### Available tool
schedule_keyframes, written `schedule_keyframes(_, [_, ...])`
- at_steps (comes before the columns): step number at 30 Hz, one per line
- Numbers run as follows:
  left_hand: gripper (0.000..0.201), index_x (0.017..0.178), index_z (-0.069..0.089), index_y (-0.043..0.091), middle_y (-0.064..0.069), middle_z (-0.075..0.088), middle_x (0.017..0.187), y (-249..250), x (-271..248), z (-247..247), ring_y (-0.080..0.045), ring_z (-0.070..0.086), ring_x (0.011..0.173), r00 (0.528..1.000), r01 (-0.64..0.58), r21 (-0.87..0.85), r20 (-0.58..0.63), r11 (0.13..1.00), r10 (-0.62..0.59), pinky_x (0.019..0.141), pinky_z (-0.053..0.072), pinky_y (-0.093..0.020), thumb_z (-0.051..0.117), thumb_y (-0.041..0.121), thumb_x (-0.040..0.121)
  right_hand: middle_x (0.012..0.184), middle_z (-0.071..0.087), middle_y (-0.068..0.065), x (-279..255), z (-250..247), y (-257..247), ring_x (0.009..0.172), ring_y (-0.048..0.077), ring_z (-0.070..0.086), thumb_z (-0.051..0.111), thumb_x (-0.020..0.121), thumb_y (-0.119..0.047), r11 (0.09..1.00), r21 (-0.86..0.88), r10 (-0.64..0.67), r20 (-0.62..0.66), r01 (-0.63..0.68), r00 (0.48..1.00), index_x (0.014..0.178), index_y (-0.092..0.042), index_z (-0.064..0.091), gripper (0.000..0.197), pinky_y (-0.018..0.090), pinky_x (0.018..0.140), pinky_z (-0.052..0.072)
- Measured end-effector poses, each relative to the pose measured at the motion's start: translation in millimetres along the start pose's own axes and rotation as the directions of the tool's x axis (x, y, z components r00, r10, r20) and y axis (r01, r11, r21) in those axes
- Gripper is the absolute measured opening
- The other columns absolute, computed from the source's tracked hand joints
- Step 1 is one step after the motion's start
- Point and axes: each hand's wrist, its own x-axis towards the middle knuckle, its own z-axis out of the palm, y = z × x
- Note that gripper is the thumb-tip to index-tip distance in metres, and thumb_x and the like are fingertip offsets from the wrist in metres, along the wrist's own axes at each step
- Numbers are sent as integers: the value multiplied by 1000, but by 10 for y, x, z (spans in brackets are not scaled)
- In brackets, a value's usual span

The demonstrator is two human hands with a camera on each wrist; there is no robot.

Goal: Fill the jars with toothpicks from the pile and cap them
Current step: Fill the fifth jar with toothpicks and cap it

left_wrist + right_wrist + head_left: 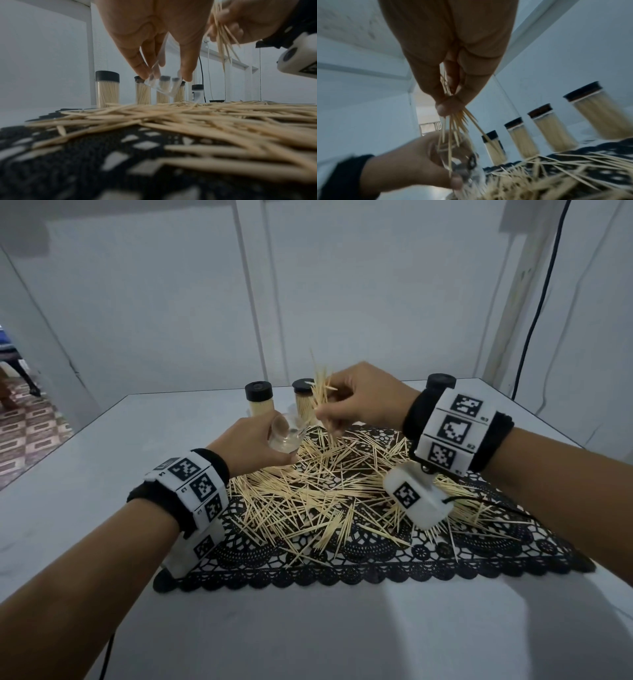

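My left hand point(255, 441) grips an empty clear jar point(287, 434) tilted above the left edge of the toothpick pile point(329, 491); the jar point(163, 83) shows between its fingertips in the left wrist view. Just right of it my right hand point(356, 402) pinches a bunch of toothpicks point(322, 393), whose lower tips point down beside the jar's mouth. The right wrist view shows the bunch point(453, 121) fanning out over the jar point(462, 166). The pile lies on a black lace mat point(376, 559).
Several filled jars with black caps point(259, 400) point(107, 89) point(544, 132) stand in a row behind the mat. A further capped jar point(197, 93) and a loose black cap point(217, 101) sit farther back. The white table point(308, 638) ends at walls behind and right.
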Motion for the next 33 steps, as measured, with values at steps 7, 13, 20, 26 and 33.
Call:
schedule_keyframes(7, [50,111,52,20,2,60,108,-15,3,3,-17,55,97,999,-7,16,47,1000,6,82,44,-29,76,41,72,65,59,10,170,86,-149,50,8,60,59,86,2,976,200,-61,-149,90,987,97,10,60,14,21,57,56])
schedule_keyframes(13, [46,106,54,20,1,62,102,10,-6,0,-16,55,91,998,-13,41,69,999,10,80,43,-30,76,41,73,63,58,11,214,242,-94,48,7,60,57,86,4,962,253,-65,-163,105,984,86,0,59,4,20,55,55])
schedule_keyframes(20, [57,119,54,19,1,63,109,10,-7,-7,-16,56,98,996,-20,32,84,999,18,88,44,-32,76,43,72,63,57,12,225,238,-105,48,7,59,56,87,4,929,349,-66,-172,123,983,87,0,59,4,19,55,54])
schedule_keyframes(26, [51,111,54,20,1,62,103,8,2,3,-16,56,92,997,-28,38,66,999,25,82,45,-32,75,44,72,63,60,9,232,296,47,50,8,61,57,87,3,963,257,-52,-126,83,991,88,1,59,3,23,58,57])
schedule_keyframes(33, [54,116,55,19,4,60,104,12,6,7,-14,55,93,997,-51,32,61,998,49,79,43,-28,76,42,72,61,60,1,186,349,169,48,2,57,61,86,-4,997,1,-72,-109,72,991,91,5,63,11,16,53,51])
